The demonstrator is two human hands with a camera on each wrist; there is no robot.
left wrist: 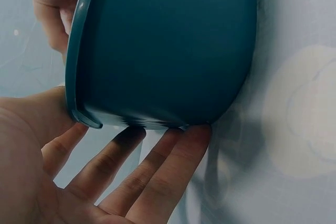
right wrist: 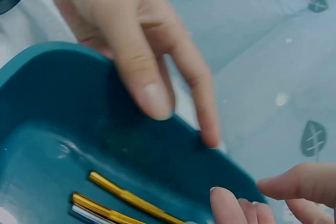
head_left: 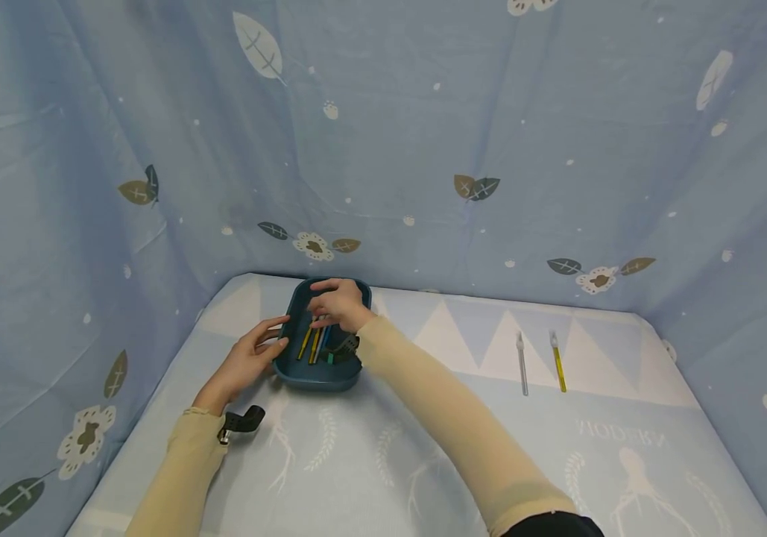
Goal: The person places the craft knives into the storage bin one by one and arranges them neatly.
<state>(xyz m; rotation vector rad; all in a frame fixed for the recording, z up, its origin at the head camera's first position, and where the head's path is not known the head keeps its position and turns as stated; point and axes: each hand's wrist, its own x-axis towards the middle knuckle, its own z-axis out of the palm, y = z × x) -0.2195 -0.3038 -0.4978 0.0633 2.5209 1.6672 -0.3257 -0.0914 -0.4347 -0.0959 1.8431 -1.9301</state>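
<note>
A dark teal tray (head_left: 319,384) stands at the table's back left, holding several slim yellow, silver, blue and green pen-shaped tools. Two yellow ones (right wrist: 128,196) with knurled grips show close up in the right wrist view; they look like craft knives. My left hand (head_left: 249,362) holds the tray's left side, its thumb over the rim and its fingertips against the outer wall (left wrist: 173,51). My right hand (head_left: 339,304) reaches over the tray, fingers spread and pointing left, close above the tools' far ends. No tool shows lifted in it.
To the right on the table lie a silver craft knife (head_left: 522,364) and a yellow one (head_left: 558,362), both with clear caps. A blue patterned curtain (head_left: 396,134) rises behind and at both sides. The pale tablecloth (head_left: 356,462) spreads in front of the tray.
</note>
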